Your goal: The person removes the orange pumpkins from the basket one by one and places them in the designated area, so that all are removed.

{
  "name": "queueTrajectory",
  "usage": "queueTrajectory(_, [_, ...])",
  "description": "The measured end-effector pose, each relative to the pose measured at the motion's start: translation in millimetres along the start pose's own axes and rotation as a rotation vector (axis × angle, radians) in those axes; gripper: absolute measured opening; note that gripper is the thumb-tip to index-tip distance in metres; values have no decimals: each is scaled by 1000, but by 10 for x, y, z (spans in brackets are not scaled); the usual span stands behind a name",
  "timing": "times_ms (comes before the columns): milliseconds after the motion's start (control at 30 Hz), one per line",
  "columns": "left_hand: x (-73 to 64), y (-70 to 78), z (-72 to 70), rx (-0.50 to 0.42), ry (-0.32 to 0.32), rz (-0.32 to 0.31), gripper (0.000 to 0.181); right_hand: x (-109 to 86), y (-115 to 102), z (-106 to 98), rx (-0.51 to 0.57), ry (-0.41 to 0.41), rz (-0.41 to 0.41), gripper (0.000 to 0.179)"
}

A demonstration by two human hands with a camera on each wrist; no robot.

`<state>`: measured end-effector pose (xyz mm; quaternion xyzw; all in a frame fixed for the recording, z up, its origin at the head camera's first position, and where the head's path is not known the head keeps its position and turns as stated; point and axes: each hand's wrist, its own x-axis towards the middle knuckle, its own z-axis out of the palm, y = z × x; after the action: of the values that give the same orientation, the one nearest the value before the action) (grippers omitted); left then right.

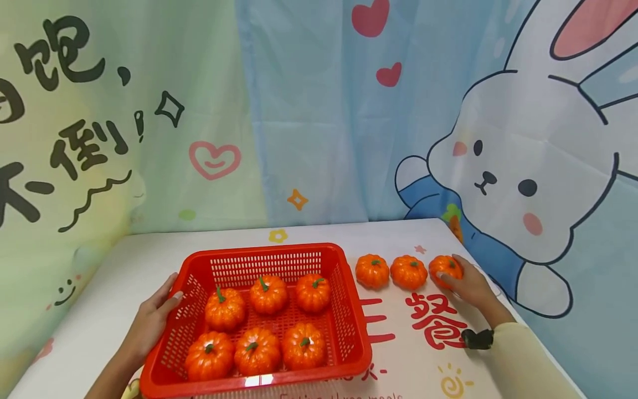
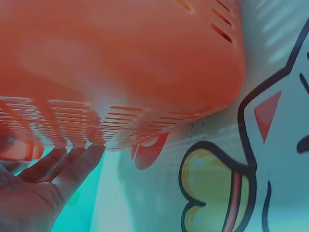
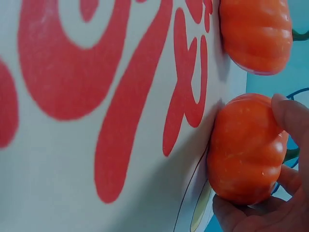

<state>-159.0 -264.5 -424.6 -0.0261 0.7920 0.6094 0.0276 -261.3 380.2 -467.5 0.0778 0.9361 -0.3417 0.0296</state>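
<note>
A red plastic basket [image 1: 356,332] with slotted walls stands on the table, and several small orange toy pumpkins [image 1: 268,295] with green stems lie in it in two rows. My left hand [image 1: 152,321] is at the basket's left side, its fairly straight fingers [image 2: 77,169] touching the outer wall below the rim. To the right of the basket, three more pumpkins form a row. My right hand [image 1: 466,281] grips the rightmost pumpkin [image 3: 246,150], thumb on one side and fingers on the other; that pumpkin is at the tabletop.
Beside the gripped pumpkin sit the middle pumpkin [image 1: 408,272] and the left one [image 1: 372,271]. The white table cover [image 1: 418,382] carries red characters and drawings. Behind the table hangs a printed curtain [image 1: 309,111] with a rabbit.
</note>
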Motion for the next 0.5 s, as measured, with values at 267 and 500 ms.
queueTrajectory(267, [-19, -18, -13, -29, -1, -4, 65, 3, -67, 35, 53, -2, 47, 85])
queueTrajectory(500, [-8, -18, 6, 23, 8, 37, 63, -30, -76, 14, 32, 38, -1, 83])
